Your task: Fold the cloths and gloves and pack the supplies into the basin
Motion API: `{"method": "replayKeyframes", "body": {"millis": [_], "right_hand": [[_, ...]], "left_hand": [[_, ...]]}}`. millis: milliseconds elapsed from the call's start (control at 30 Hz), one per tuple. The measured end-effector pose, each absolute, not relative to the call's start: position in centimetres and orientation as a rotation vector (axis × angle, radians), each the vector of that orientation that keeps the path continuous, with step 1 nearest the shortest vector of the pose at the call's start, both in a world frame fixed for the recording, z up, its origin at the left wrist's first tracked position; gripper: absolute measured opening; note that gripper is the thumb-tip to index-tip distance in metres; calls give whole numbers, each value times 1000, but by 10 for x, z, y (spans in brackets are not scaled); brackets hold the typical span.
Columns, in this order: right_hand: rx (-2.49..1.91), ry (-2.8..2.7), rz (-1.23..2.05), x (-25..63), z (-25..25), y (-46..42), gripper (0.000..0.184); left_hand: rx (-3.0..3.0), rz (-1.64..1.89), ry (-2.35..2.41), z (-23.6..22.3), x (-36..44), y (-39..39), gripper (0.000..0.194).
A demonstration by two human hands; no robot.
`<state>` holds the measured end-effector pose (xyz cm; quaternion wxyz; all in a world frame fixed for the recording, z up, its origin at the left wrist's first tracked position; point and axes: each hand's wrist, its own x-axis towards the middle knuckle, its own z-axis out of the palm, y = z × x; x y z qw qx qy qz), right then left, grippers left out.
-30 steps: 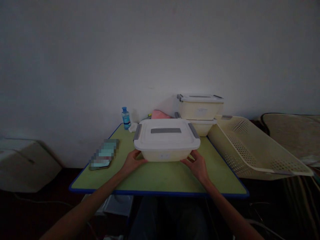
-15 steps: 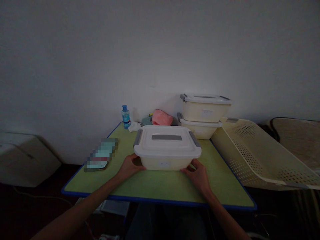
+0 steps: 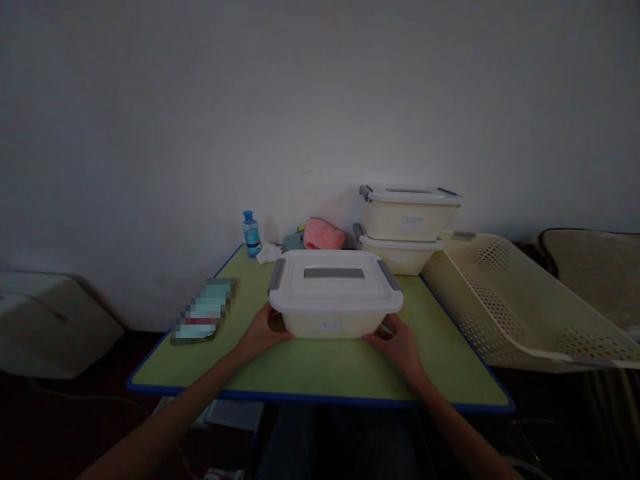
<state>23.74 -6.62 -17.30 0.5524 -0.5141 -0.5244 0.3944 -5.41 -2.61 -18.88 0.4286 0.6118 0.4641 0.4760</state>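
A cream storage box [image 3: 313,325] with a white lid and grey side clips stands in the middle of the green table [image 3: 320,373]. The lid is on, and a grey handle strip lies across its top. My left hand [image 3: 261,333] grips the box's lower left side, thumb at the front bottom edge. On the opposite side my right hand [image 3: 397,343] holds the lower right corner the same way. The far fingertips of both hands are hidden by the box.
Two similar lidded boxes [image 3: 410,220] are stacked at the back right. A large perforated basket [image 3: 500,313] stands right of the table. Along the back are a blue bottle [image 3: 251,235], white tissue [image 3: 270,253] and a pink cloth [image 3: 324,233]. A blurred-out phone-like object [image 3: 204,313] lies left.
Both hands keep their hold on the box, which stays in place on the table. The view has tilted very slightly; nothing else has visibly moved.
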Motion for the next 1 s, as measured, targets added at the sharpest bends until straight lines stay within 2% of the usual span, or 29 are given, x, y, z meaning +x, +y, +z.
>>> {"method": "replayKeyframes", "body": {"millis": [167, 300, 400, 567, 733, 1000], "right_hand": [[-1132, -1359, 1072, 255, -166, -65, 46], [-1120, -1409, 1148, 273, -153, -52, 36], [-1132, -1309, 1147, 279, -139, -29, 31], [-1087, -1156, 1151, 273, -106, 12, 39], [-917, -1178, 1222, 256, -89, 27, 43], [-986, -1272, 1158, 249, -97, 20, 49]], "left_hand": [[1498, 1138, 1000, -188, -64, -22, 72], [1435, 958, 888, -177, -81, -13, 48], [1415, 1080, 943, -160, -84, 1, 37], [1035, 1455, 945, -119, -58, 29, 43], [914, 1440, 814, -98, -31, 36, 45], [1017, 1306, 794, -110, -38, 25, 63]]}}
